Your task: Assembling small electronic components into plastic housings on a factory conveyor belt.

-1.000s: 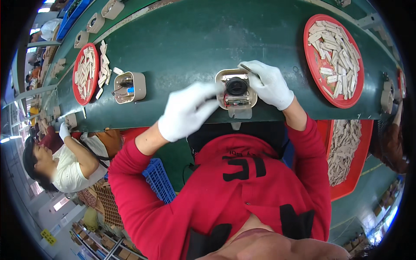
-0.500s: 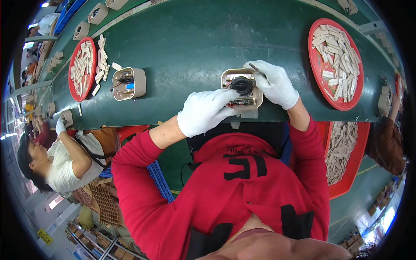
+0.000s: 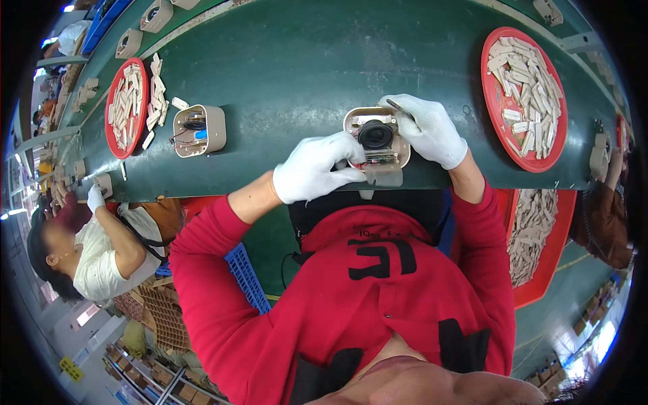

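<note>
A beige open housing (image 3: 372, 138) with a round black speaker part inside sits at the near edge of the green belt (image 3: 304, 67). My left hand (image 3: 317, 169), in a white glove, pinches the housing's lower left side at a small circuit board. My right hand (image 3: 426, 128), also gloved, rests on the housing's right side and holds a thin grey tool (image 3: 399, 108) between its fingers. A clear flat piece lies just under the housing.
A second beige housing (image 3: 199, 129) stands on the belt to the left. Red round trays of beige strips sit at left (image 3: 126, 106) and right (image 3: 525, 94); loose strips lie beside the left tray. A co-worker (image 3: 101, 250) sits at my left. A red bin (image 3: 536, 236) of strips is at lower right.
My left hand has come down from above the belt onto the housing's lower left side. The right hand has stayed on the housing.
</note>
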### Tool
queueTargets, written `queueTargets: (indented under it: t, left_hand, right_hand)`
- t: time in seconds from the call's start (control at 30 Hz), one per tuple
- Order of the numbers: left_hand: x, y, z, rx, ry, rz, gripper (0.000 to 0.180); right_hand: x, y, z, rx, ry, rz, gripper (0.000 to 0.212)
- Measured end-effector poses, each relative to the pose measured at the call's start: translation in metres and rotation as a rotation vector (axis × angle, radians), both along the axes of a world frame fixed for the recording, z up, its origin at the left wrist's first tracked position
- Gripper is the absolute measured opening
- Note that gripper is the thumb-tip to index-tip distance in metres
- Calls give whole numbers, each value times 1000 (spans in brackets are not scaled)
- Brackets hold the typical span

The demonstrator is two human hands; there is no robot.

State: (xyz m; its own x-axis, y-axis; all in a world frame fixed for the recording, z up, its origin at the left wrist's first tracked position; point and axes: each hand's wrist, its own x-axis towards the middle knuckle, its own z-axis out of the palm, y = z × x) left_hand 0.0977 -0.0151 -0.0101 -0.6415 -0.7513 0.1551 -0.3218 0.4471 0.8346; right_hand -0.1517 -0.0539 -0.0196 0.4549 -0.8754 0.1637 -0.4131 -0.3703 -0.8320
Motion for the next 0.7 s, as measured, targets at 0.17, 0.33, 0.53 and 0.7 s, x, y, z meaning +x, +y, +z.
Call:
queueTargets:
  t: [0.17,0.33,0.53,0.7]
  left_hand:
    - [4,-29,-14,-410,-75,-264,24]
    - [-5,-23,-17,-446,-91,-206,32]
    - [-23,-20,-27,-515,3,-86,35]
    - [-26,-19,-29,-522,-18,-72,35]
  right_hand:
    - [-3,-1,4,54,35,6,27]
    - [-7,8,25,156,-200,-228,26]
    - [12,23,62,509,-678,19,19]
    - [25,30,31,478,-792,-10,36]
